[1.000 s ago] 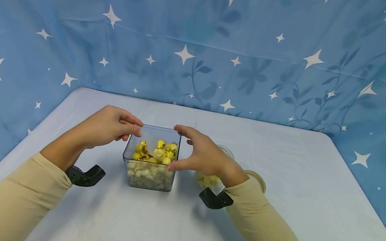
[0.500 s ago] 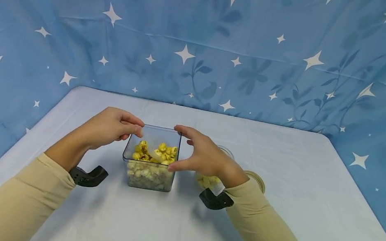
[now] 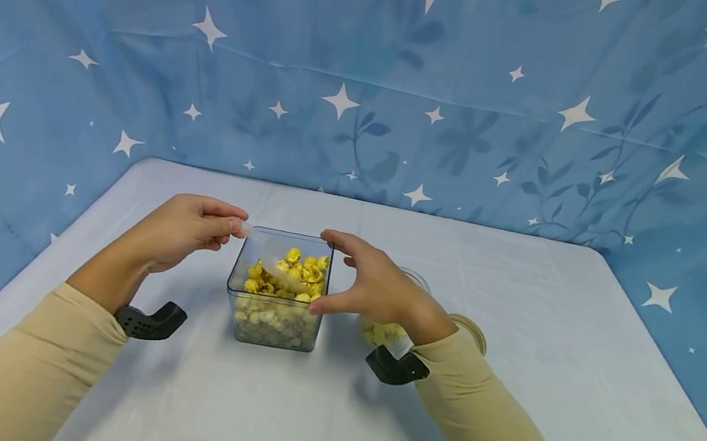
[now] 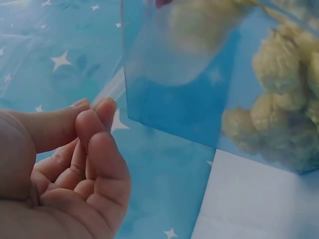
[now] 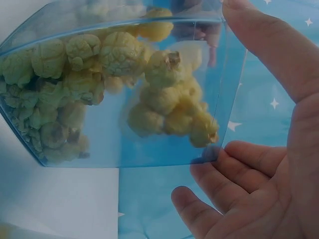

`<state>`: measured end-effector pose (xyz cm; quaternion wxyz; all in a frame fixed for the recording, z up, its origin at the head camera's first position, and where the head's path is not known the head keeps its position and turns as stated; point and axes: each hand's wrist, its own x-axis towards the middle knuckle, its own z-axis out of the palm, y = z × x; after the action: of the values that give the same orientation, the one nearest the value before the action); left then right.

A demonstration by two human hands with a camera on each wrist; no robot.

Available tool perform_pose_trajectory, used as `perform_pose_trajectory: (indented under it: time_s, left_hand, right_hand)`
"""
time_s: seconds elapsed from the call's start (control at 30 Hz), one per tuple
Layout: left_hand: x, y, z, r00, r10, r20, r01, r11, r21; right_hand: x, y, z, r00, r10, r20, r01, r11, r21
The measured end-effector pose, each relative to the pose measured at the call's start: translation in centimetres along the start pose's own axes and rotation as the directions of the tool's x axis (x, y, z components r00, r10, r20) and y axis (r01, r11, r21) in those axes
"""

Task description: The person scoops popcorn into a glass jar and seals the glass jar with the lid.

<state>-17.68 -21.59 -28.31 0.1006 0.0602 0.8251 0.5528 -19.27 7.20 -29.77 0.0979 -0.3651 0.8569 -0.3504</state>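
Note:
A square clear plastic container (image 3: 276, 323), partly filled with yellow popcorn (image 3: 301, 270), stands upright on the table. My left hand (image 3: 204, 229) pinches the thin handle of a translucent scoop (image 3: 283, 277) just beyond the container's left rim. The scoop slants down to the right, its low end among the popcorn. In the left wrist view its rounded frosted end (image 4: 174, 64) shows through the container wall. My right hand (image 3: 372, 280) grips the container's right side, thumb at the near corner and fingers at the far one; the right wrist view shows this hand (image 5: 264, 184) against the wall.
A round clear jar (image 3: 416, 279) with some popcorn in it stands right of the container, partly hidden by my right hand and wrist. Behind the right forearm lies a gold-rimmed lid (image 3: 472, 331). The white-covered table (image 3: 268, 421) ends at a blue star-printed curtain (image 3: 379, 49).
My left hand has moved slightly left and back from the container rim, drawing the scoop handle up and left. Popcorn pieces have shifted. The right hand has kept its hold.

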Motion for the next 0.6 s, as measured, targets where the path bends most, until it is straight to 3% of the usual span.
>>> perform_pose_trajectory:
  time_s: [0.27,0.6]
  left_hand:
    - [-0.1,-1.2,0.0,0.999,0.015,-0.032,-0.02,0.99,-0.141]
    - [-0.7,-1.8,0.1,0.999,0.003,-0.05,-0.014,0.978,-0.21]
  right_hand:
    - [-0.1,0.0,0.1,1.0,-0.002,0.009,0.001,1.0,0.019]
    - [-0.1,0.0,0.0,1.0,-0.013,0.004,0.013,1.0,0.004]
